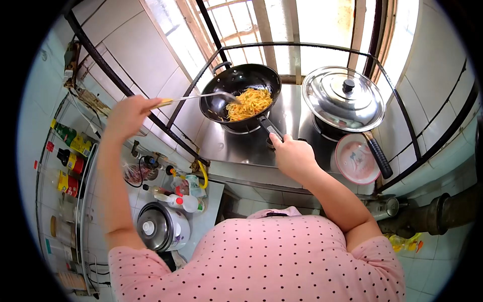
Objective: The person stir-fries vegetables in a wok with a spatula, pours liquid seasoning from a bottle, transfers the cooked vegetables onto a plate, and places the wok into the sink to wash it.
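Observation:
My left hand (132, 117) is closed around the pale wooden handle of a metal spatula (198, 95). The spatula's head reaches into a black wok (214, 104) and touches a heap of yellow shredded food (250, 104), whose exact kind I cannot make out. My right hand (294, 155) grips the wok's black handle (265, 124) from the near side. The wok sits on the left burner of a steel stove (231, 149), tilted slightly toward me.
A lidded pan (334, 113) occupies the right burner, its handle pointing toward me. By it lies a pink-rimmed dish (356, 175). Black metal rails (297, 44) surround the stove. At left stand a rice cooker (177, 230), several bottles (188, 203) and a condiment shelf (85, 201).

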Demonstrator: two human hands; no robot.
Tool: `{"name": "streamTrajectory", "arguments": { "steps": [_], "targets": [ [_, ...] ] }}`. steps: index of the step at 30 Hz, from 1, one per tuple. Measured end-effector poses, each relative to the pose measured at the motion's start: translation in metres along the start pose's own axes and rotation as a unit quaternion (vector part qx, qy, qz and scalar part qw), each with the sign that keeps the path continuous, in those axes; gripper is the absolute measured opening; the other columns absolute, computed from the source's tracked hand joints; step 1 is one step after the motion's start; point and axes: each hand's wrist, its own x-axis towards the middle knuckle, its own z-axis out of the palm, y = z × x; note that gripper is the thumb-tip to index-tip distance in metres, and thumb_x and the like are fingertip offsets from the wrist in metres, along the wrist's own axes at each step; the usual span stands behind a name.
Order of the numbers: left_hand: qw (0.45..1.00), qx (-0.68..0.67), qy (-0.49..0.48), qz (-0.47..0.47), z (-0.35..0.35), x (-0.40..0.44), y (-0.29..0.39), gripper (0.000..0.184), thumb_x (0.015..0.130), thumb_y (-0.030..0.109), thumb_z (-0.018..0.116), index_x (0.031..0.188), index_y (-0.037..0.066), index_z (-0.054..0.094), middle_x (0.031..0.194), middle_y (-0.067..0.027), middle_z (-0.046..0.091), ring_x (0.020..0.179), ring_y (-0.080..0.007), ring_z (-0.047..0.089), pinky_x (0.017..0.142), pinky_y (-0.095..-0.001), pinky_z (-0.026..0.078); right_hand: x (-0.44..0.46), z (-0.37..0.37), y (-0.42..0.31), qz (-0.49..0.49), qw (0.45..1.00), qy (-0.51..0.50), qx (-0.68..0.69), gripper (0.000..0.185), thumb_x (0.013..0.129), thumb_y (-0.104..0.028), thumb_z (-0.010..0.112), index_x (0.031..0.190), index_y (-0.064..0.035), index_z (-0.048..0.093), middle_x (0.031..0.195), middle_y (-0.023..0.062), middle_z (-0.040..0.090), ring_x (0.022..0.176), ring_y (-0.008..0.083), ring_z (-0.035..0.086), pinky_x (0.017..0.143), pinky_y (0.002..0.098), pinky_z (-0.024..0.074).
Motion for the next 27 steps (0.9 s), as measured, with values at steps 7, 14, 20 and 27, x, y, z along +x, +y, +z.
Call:
{"name": "streamTrajectory", "arguments": {
  "steps": [7,14,20,27],
  "targets": [
    [0.985,-0.018,-0.165,0.056,-0.034,0.054,0.01,0.034,0.078,0.008,0.06,0.111,0.016,0.068,0.073,-0.0104,0.064,0.064,-0.0227,0.059,0.062,-0.0346,0.047,0.001,0.005,0.002,-0.009,1.0,0.014,-0.004,0.055,0.08,-0.008,0.055,0.134,-0.01,0.047,0.091,0.0124,0.057,0.068,0.0248,0.065,0.056,0.0349,0.0515],
    [0.963,-0.137,-0.225,0.051,-0.024,0.113,0.041,0.035,0.08,0.01,0.056,0.113,0.009,0.067,0.07,-0.0061,0.063,0.06,-0.0116,0.058,0.058,-0.0275,0.047,0.0,0.005,0.004,-0.018,1.0,0.014,-0.01,0.053,0.081,-0.009,0.056,0.134,-0.0102,0.047,0.089,0.0121,0.056,0.066,0.0235,0.065,0.054,0.0339,0.0512],
    [0.944,-0.177,-0.276,0.037,-0.037,0.138,0.049,0.037,0.084,0.016,0.055,0.119,0.007,0.063,0.069,-0.0067,0.065,0.054,-0.0109,0.06,0.044,-0.0242,0.046,0.0,0.0,0.002,-0.02,1.0,0.005,-0.007,0.054,0.081,-0.009,0.055,0.134,-0.0096,0.047,0.089,0.0122,0.056,0.067,0.0241,0.065,0.054,0.0341,0.051],
    [0.863,-0.373,-0.276,-0.2,0.074,0.151,0.051,0.033,0.093,0.019,0.045,0.12,0.012,0.06,0.061,-0.004,0.059,0.043,-0.0072,0.051,0.038,-0.0222,0.038,-0.001,0.002,0.004,-0.03,0.999,0.01,-0.007,0.054,0.081,-0.009,0.055,0.135,-0.0087,0.046,0.089,0.0124,0.056,0.067,0.0247,0.064,0.054,0.0343,0.051]
  ]
}}
